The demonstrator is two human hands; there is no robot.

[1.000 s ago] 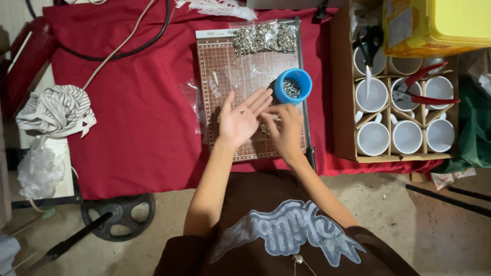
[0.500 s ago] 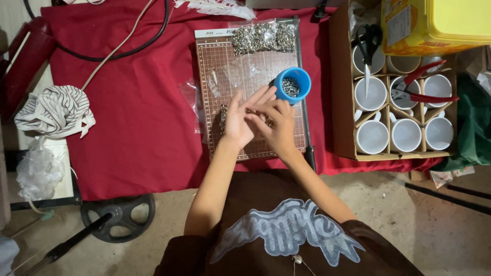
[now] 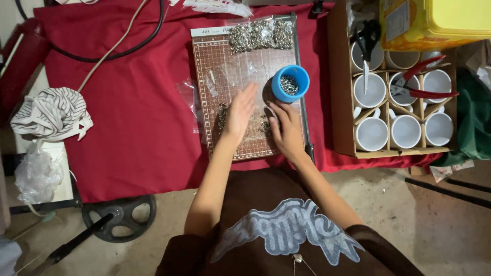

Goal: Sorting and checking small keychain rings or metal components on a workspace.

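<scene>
Small metal pieces [image 3: 264, 125] are seen scattered on a brown gridded cutting mat [image 3: 225, 66] laid over the red-draped desk [image 3: 138, 122]. The left hand [image 3: 239, 113] is held flat above them, grip released; the right hand [image 3: 284, 129] is pressed beside them, nothing grasped, just below a blue cup [image 3: 290, 83].

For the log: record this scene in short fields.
left hand: open, flat on the brown cutting mat
right hand: fingers down on small metal pieces, beside the blue cup
blue cup: holds metal pieces
mat top: clear bag of metal pieces
right side: cardboard box of white mugs, red pliers
</scene>
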